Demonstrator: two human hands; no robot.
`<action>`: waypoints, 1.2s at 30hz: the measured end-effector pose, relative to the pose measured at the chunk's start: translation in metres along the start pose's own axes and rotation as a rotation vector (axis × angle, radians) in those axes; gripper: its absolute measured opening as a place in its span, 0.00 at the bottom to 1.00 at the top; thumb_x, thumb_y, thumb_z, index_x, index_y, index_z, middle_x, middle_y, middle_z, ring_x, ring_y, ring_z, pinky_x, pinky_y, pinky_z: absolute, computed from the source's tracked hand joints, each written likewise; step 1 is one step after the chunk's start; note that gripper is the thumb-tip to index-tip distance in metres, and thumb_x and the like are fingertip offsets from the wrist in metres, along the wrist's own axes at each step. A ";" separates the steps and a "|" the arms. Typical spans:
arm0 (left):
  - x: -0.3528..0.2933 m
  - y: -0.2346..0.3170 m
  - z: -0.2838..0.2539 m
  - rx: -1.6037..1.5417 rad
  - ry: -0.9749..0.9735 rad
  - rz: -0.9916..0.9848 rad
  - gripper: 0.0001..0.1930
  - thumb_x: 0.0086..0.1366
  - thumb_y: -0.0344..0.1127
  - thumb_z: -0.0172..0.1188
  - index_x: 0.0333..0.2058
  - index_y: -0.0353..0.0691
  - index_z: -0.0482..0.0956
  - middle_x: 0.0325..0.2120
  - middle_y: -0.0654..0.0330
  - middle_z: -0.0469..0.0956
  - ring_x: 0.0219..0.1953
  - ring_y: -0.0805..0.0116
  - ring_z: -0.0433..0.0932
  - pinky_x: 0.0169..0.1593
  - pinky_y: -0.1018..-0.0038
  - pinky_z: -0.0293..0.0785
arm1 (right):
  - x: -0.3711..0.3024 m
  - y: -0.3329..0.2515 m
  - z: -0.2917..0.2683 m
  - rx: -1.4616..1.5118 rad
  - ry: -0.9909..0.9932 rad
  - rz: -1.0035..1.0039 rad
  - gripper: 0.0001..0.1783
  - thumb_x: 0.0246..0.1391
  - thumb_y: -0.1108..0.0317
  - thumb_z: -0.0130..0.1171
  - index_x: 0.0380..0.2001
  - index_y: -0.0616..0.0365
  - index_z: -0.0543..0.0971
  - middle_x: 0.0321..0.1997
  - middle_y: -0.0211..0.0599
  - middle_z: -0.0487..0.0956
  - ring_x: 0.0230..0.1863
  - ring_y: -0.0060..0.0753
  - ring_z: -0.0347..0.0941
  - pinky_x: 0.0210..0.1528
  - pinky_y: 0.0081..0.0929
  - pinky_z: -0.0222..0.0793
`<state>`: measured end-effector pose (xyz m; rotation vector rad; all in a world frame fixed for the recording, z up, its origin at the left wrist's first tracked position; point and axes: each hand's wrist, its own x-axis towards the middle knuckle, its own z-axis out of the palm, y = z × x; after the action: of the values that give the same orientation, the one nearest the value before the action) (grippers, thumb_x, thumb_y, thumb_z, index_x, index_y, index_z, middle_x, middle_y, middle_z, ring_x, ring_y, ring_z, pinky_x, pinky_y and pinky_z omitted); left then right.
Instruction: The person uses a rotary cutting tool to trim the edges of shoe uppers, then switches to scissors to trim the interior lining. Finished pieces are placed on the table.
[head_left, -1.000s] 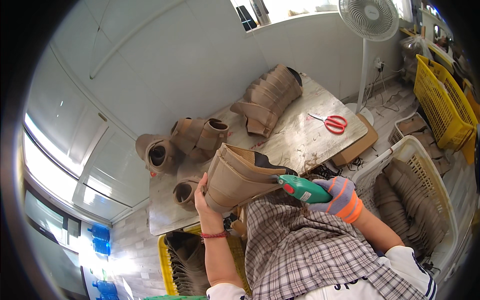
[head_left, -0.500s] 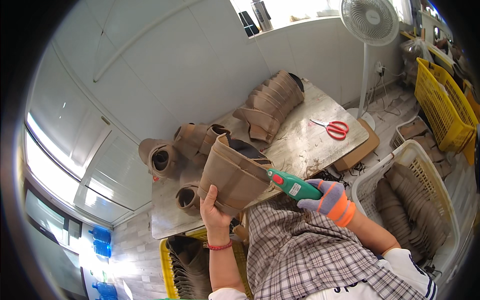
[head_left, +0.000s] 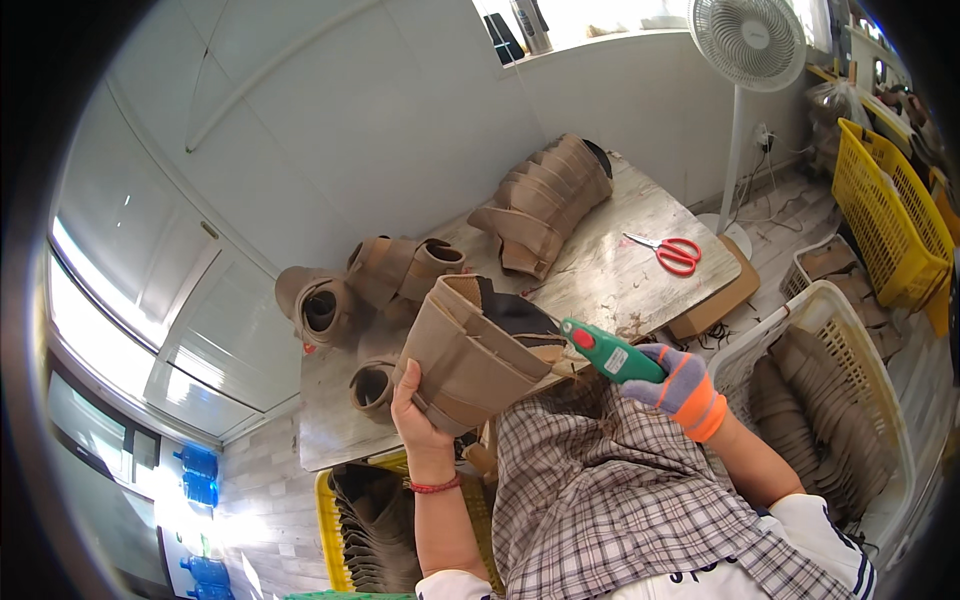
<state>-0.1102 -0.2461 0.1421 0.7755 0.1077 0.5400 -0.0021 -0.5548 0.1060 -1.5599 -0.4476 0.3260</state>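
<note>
My bare left hand point(head_left: 422, 420) grips the lower left side of a brown leather boot upper point(head_left: 465, 355), with its dark lining showing at the open top. The right hand point(head_left: 685, 390), in a grey and orange glove, is closed around a green handheld electric tool point(head_left: 610, 353) with a red button. Its thin tip points at the upper's right edge; whether they touch I cannot tell. Red-handled scissors point(head_left: 672, 253) lie on the table point(head_left: 600, 270) beyond. Behind the held piece are several rolled brown uppers point(head_left: 400, 270), and a nested stack of uppers point(head_left: 545, 205) lies farther back.
A white basket point(head_left: 850, 310) of stacked brown pieces stands at the right, below a yellow crate point(head_left: 890, 220). Another yellow crate point(head_left: 330, 530) with dark pieces is at lower left. A white fan point(head_left: 735, 150) stands behind the table's right corner. Scraps litter the table edge.
The green tool and my right hand have shifted right and slightly down, following the upper's edge outward. The upper has tilted a little, showing more of its dark inside.
</note>
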 end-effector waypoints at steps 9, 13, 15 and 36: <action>0.011 0.006 -0.013 -0.190 0.124 -0.187 0.21 0.69 0.38 0.51 0.55 0.31 0.70 0.53 0.49 0.74 0.55 0.52 0.74 0.58 0.56 0.70 | -0.006 -0.008 -0.022 -0.805 -0.075 -0.550 0.34 0.31 0.43 0.75 0.40 0.53 0.83 0.21 0.38 0.78 0.23 0.43 0.74 0.29 0.31 0.71; 0.011 -0.002 -0.015 -0.220 0.090 -0.208 0.20 0.69 0.38 0.52 0.55 0.33 0.72 0.53 0.50 0.75 0.55 0.52 0.74 0.59 0.57 0.69 | -0.004 -0.009 -0.015 -0.762 -0.087 -0.527 0.32 0.32 0.45 0.75 0.40 0.53 0.83 0.23 0.39 0.79 0.25 0.42 0.76 0.30 0.29 0.72; 0.009 -0.008 -0.014 -0.220 0.119 -0.184 0.20 0.69 0.38 0.52 0.55 0.33 0.72 0.53 0.50 0.75 0.54 0.52 0.74 0.59 0.56 0.69 | -0.004 -0.020 -0.008 -0.621 -0.176 -0.353 0.31 0.34 0.50 0.77 0.41 0.56 0.82 0.26 0.39 0.81 0.27 0.36 0.78 0.31 0.26 0.73; 0.166 0.106 0.014 2.162 0.098 0.990 0.22 0.61 0.42 0.62 0.18 0.26 0.75 0.20 0.41 0.75 0.25 0.42 0.75 0.33 0.55 0.69 | -0.018 0.022 -0.009 0.045 0.032 0.142 0.32 0.43 0.66 0.76 0.50 0.67 0.74 0.36 0.33 0.81 0.31 0.15 0.73 0.34 0.15 0.72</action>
<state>-0.0080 -0.1096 0.2418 2.9904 0.4265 1.3665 -0.0115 -0.5712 0.0828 -1.5541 -0.3033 0.4165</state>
